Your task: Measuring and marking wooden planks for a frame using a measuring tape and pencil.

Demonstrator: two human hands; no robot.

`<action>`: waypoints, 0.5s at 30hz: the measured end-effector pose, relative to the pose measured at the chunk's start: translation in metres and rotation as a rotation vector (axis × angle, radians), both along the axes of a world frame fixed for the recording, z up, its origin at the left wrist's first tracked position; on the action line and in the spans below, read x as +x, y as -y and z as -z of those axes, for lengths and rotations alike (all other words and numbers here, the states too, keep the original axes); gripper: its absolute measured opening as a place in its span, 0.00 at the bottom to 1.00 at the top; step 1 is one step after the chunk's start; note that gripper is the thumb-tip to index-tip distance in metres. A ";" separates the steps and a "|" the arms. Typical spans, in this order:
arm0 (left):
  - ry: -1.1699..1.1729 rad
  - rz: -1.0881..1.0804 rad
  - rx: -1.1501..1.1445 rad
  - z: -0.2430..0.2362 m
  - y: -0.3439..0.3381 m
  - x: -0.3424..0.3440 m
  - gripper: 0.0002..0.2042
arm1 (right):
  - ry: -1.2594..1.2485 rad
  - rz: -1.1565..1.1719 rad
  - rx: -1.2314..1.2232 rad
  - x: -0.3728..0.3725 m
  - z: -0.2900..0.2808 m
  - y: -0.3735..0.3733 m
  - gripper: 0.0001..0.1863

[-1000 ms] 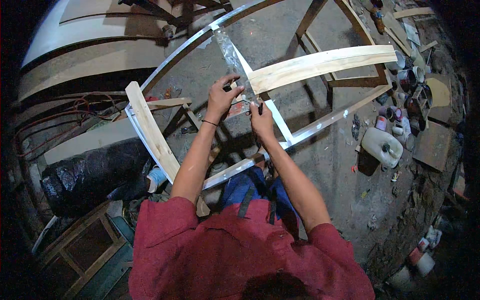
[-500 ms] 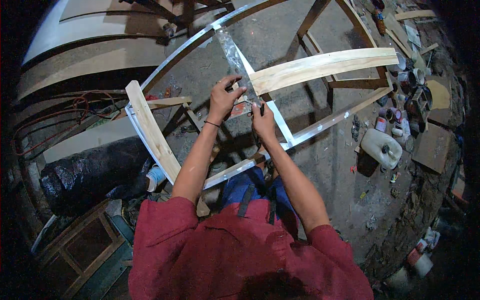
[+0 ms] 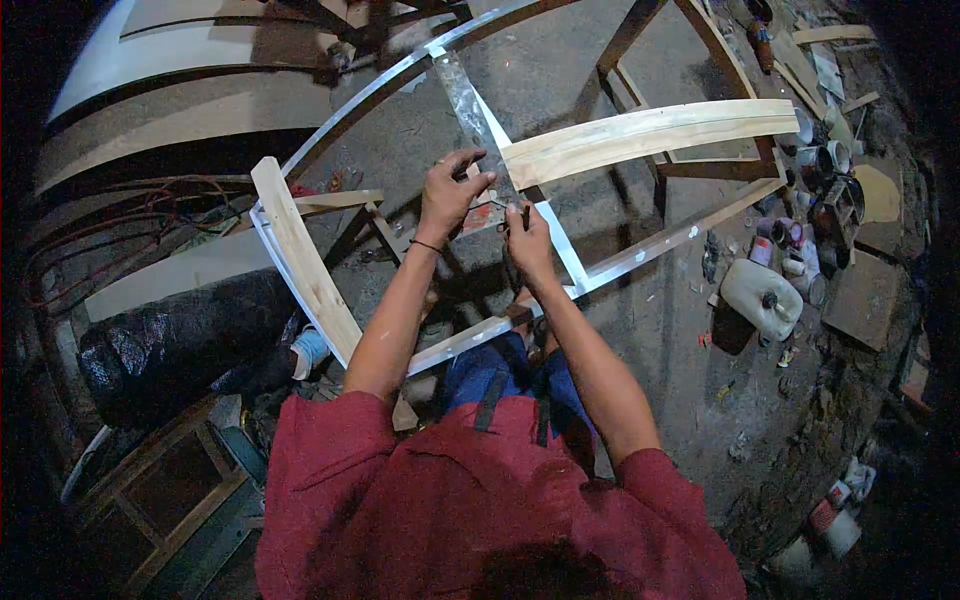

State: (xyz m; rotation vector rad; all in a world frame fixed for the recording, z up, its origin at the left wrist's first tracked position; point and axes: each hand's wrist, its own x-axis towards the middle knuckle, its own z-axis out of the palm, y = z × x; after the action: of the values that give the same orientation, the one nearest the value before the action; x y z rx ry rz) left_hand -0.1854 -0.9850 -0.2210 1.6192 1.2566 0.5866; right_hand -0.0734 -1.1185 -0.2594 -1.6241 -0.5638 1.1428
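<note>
My left hand [image 3: 452,202] is at the middle of a curved frame, beside its pale-smeared crossbar [image 3: 462,95]. Its thumb and forefinger are bent and held apart; the other fingers are hidden. Just to its right, my right hand [image 3: 529,243] is closed around a slim black tool [image 3: 526,215], kind unclear, its tip upward. A thin dark rod [image 3: 487,206] spans the gap between the hands; I cannot tell which holds it. A curved pale wooden board [image 3: 650,140] lies across the frame on the right, its near end by the crossbar. Another pale board [image 3: 310,260] lies along the left side.
The frame's white-patched front rail [image 3: 640,262] runs before my legs. A black plastic-wrapped roll [image 3: 190,335] lies at the left. On the right floor stand a white jug [image 3: 762,300] and several paint cans [image 3: 838,155]. Large curved panels [image 3: 180,125] rest at the far left.
Both hands keep almost the same place and grip. The view has shifted very slightly.
</note>
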 end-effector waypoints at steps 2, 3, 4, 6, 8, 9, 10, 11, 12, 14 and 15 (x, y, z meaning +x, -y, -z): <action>0.017 0.007 0.024 0.000 0.000 0.000 0.19 | 0.000 0.005 0.017 0.000 0.000 0.000 0.15; 0.004 -0.010 -0.007 0.000 0.000 0.001 0.19 | 0.002 -0.001 0.000 0.000 0.001 -0.001 0.15; 0.022 0.002 0.025 -0.001 0.001 0.001 0.19 | 0.005 -0.007 -0.017 0.000 0.002 -0.001 0.14; 0.027 -0.015 -0.067 -0.005 0.002 0.001 0.19 | -0.011 -0.018 -0.021 0.002 0.005 0.000 0.14; 0.010 0.004 -0.009 -0.008 0.002 0.002 0.19 | -0.025 -0.029 -0.021 0.006 0.008 -0.001 0.14; 0.001 0.010 0.034 -0.010 0.002 0.002 0.19 | 0.016 -0.063 -0.022 0.008 0.010 -0.002 0.15; 0.001 0.016 0.052 -0.011 0.001 0.003 0.19 | 0.048 -0.096 -0.058 0.010 0.011 -0.002 0.15; -0.029 0.029 0.084 -0.012 0.001 0.003 0.20 | 0.058 -0.096 -0.025 0.013 0.011 -0.001 0.15; -0.064 0.032 0.111 -0.014 0.001 0.003 0.20 | 0.025 -0.125 -0.046 0.015 0.011 0.000 0.16; -0.075 0.038 0.100 -0.015 0.001 0.004 0.20 | -0.005 -0.155 -0.067 0.018 0.009 0.000 0.17; -0.094 0.024 0.080 -0.015 0.002 0.004 0.20 | 0.045 -0.150 -0.005 0.018 0.008 -0.001 0.18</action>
State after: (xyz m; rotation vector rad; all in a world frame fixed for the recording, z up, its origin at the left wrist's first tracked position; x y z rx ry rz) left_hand -0.1817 -0.9867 -0.2055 1.7437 1.2945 0.5580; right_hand -0.0554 -1.1177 -0.2670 -1.6368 -0.7227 1.2202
